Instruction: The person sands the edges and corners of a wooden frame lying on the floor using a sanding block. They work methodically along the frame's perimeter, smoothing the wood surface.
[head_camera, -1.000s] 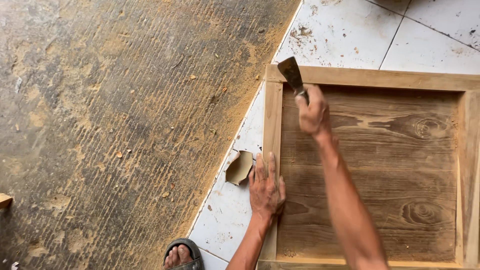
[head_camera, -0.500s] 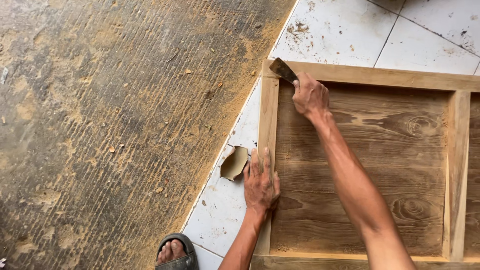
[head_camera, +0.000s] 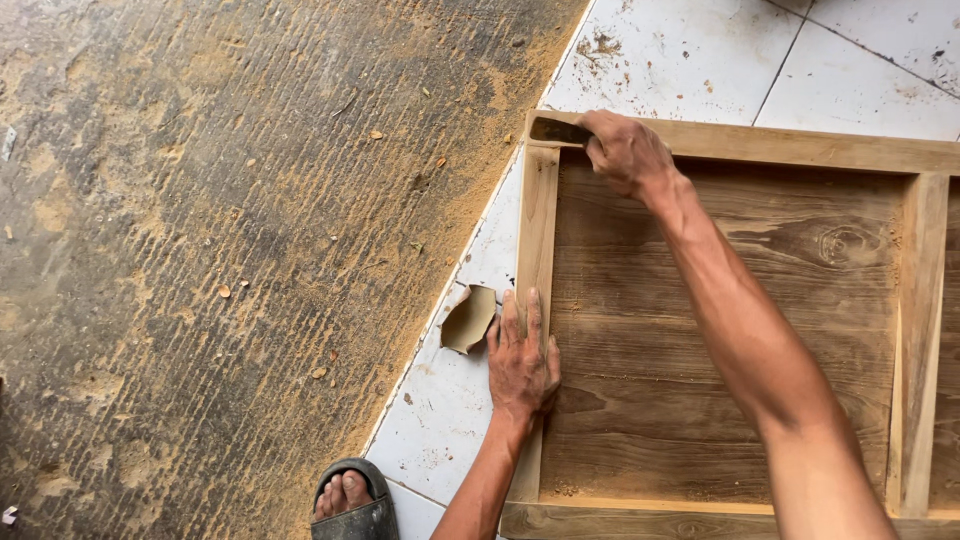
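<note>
**Scraping the corner of a wooden panel frame on the floor**

So the wooden frame (head_camera: 745, 340) lies flat on the white floor tiles (head_camera: 690, 50), with a darker grained panel set inside lighter rails. The right hand (head_camera: 625, 152) is up at the far left corner, fingers wrapped tight around the handle of a scraper (head_camera: 556, 130), with the flat dark blade lying low along the top rail right at the joint. Looks to me like the low angle lets the blade ride flush on the wood.

The left hand (head_camera: 522, 358) is planted on the left rail nearer the person, palm down, fingers straight and close together, holding nothing. My guess is it's just pinning the frame so it doesn't slide on the tile.

Just left of that hand sits a curled scrap of brown sandpaper (head_camera: 468, 318) on the tile, within easy reach. A grey sandal (head_camera: 350, 505) with toes showing is at the near edge. Left of the tiles is rough concrete (head_camera: 200, 250) dusted with sawdust.

No packages, labels or signs anywhere in view.
</note>
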